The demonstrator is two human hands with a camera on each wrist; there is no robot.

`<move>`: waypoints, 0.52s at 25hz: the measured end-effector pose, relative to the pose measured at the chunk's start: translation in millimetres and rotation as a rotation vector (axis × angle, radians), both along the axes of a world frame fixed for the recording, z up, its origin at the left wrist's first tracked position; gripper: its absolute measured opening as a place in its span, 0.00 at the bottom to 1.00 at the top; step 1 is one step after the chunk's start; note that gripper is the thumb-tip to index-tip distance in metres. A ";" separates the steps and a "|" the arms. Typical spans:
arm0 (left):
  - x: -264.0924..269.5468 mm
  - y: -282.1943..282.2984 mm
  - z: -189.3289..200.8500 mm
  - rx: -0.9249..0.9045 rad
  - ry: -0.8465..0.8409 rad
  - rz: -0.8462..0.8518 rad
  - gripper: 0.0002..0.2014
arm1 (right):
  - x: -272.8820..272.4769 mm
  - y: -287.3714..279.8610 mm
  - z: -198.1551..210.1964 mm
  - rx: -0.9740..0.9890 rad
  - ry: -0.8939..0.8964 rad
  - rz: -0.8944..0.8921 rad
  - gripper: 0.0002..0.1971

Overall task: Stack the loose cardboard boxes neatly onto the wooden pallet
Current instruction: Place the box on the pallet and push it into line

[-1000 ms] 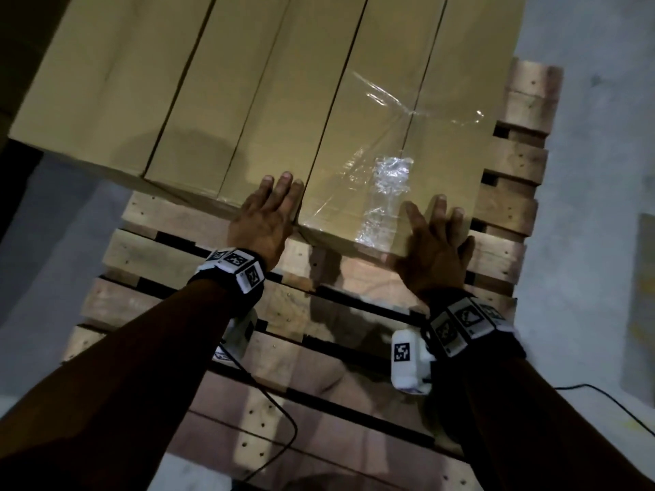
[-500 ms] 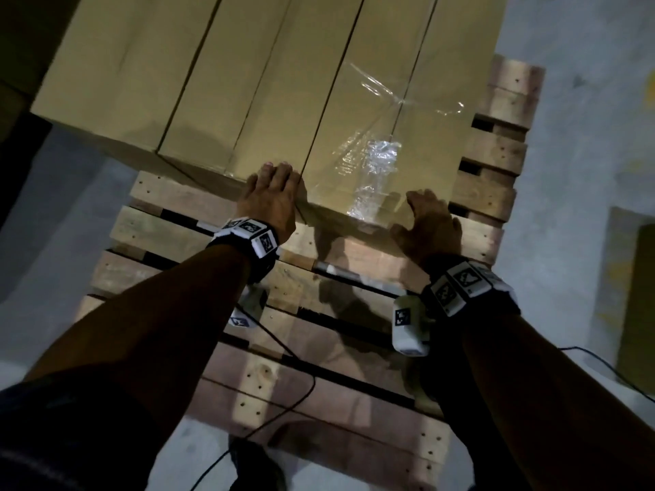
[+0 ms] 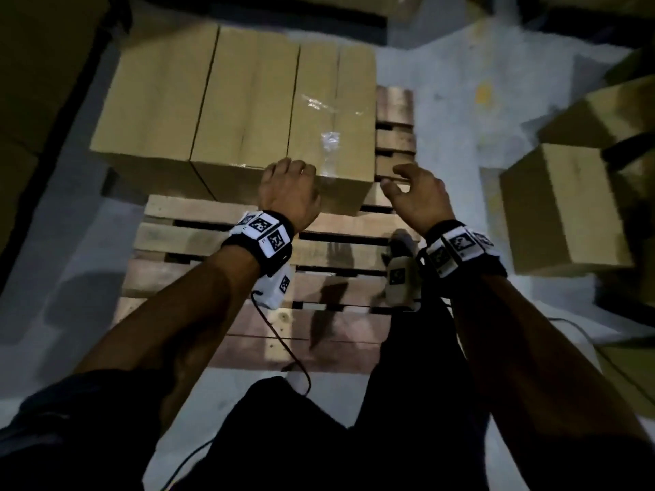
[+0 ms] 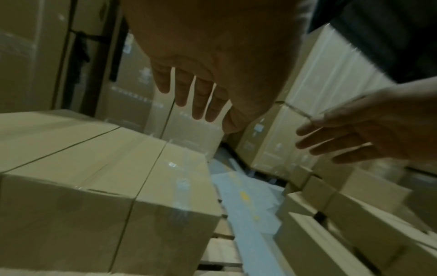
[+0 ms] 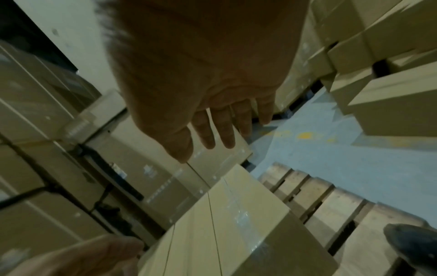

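Beyond my hands the cardboard boxes were plain tan; the pallet below them was pale reddish-brown wood, the floor blue-grey.

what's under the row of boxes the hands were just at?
The wooden pallet: its slats show in front of the boxes and along their right side. The slats directly beneath are covered, and so is the pallet's far edge. Both hands are off the boxes.

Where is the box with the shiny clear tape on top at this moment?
In the head view, the taped box sits on the wooden pallet, rightmost in the row of boxes, just ahead of both hands.
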State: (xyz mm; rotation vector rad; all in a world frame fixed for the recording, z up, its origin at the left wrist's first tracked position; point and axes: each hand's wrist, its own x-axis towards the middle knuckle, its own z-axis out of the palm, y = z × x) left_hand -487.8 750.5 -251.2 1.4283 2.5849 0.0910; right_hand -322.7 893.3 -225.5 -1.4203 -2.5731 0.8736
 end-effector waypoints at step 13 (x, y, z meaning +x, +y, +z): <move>170.8 -121.0 179.7 0.262 0.034 -0.408 0.21 | 223.3 -207.2 167.8 0.164 0.054 -0.411 0.27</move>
